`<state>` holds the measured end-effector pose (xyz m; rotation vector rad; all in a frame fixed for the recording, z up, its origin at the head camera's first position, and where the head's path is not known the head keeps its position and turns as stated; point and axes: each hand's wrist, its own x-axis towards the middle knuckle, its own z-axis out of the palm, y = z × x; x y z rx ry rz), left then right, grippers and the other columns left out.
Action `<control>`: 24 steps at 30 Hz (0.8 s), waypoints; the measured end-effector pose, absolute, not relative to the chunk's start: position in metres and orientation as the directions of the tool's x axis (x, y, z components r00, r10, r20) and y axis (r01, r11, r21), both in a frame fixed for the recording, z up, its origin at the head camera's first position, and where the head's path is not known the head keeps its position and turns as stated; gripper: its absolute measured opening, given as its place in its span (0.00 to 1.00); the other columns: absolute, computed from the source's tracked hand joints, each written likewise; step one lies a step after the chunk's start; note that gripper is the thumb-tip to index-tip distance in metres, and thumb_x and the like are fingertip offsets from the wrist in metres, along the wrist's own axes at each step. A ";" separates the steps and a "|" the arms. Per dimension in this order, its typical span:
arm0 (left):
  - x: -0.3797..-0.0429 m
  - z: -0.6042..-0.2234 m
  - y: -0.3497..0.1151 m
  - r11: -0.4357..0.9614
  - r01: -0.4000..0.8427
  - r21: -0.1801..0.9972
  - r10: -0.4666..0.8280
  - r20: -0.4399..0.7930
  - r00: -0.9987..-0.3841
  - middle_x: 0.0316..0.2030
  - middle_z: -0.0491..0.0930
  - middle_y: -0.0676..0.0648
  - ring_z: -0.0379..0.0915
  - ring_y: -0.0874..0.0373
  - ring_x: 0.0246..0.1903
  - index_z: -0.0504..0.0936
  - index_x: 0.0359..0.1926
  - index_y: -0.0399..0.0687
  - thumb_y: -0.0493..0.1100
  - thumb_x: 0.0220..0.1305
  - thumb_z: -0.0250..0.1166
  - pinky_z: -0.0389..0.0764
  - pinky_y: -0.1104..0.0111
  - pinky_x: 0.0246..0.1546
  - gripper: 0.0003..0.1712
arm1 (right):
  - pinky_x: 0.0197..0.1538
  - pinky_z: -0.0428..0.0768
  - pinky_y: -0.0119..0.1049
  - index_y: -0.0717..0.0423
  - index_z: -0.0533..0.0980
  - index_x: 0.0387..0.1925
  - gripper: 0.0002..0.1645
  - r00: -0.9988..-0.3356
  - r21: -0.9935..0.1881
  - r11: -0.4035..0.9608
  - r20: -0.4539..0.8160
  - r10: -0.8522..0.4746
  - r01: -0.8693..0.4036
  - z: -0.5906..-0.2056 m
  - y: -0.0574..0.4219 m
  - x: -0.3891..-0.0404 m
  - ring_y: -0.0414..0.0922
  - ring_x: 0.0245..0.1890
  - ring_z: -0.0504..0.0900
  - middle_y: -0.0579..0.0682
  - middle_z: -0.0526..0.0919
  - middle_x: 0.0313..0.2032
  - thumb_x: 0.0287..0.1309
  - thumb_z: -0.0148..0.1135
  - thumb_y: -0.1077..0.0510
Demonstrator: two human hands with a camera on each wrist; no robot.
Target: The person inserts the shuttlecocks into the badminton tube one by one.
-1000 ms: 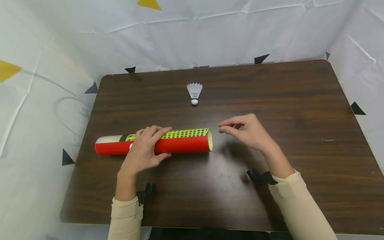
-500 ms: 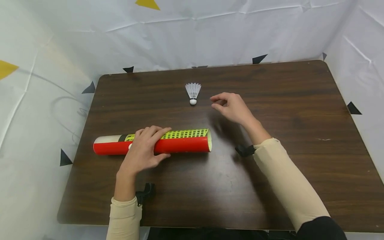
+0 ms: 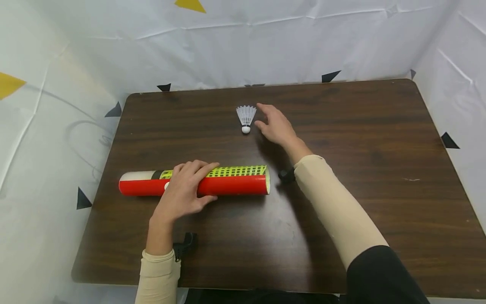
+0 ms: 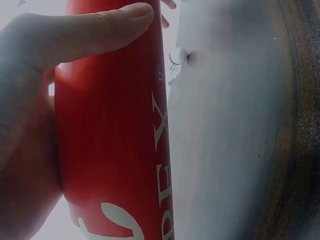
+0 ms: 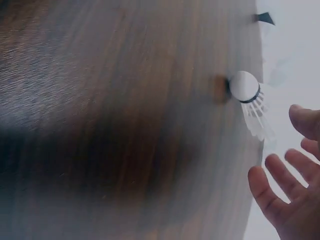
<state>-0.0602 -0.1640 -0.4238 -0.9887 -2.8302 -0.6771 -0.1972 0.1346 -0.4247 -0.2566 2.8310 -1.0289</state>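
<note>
A red shuttlecock tube (image 3: 235, 185) with a yellow-green grid band lies sideways on the table, its right end uncovered. My left hand (image 3: 183, 192) grips it around the middle, thumb along the near side; pale letters show on the tube (image 4: 115, 125) in the left wrist view. Farther back lies a white shuttlecock (image 3: 246, 118), cork toward me and feathers pointing away. Just to its right is my right hand (image 3: 278, 126), fingers spread and nothing held. In the right wrist view the shuttlecock (image 5: 245, 87) sits beyond the fingertips of that hand (image 5: 295, 200).
The dark wood-grain table (image 3: 360, 169) has white sheeting (image 3: 284, 46) along its back and sides. Black straps with small mounts, such as the left one (image 3: 184, 245), sit at both wrists.
My right hand has moved from beside the tube's right end, away from me and left to the shuttlecock, its fingers spreading. The left hand and tube have stayed in place.
</note>
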 end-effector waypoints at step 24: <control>-0.059 -0.422 -0.156 0.691 0.613 0.384 0.579 0.214 -0.787 0.53 0.74 0.50 0.67 0.52 0.52 0.70 0.67 0.56 0.53 0.37 0.83 0.62 0.48 0.57 0.53 | 0.59 0.70 0.46 0.56 0.70 0.66 0.26 -0.971 -0.530 0.842 -0.137 -0.197 -0.096 -0.428 0.128 -0.213 0.51 0.55 0.72 0.55 0.75 0.57 0.68 0.57 0.56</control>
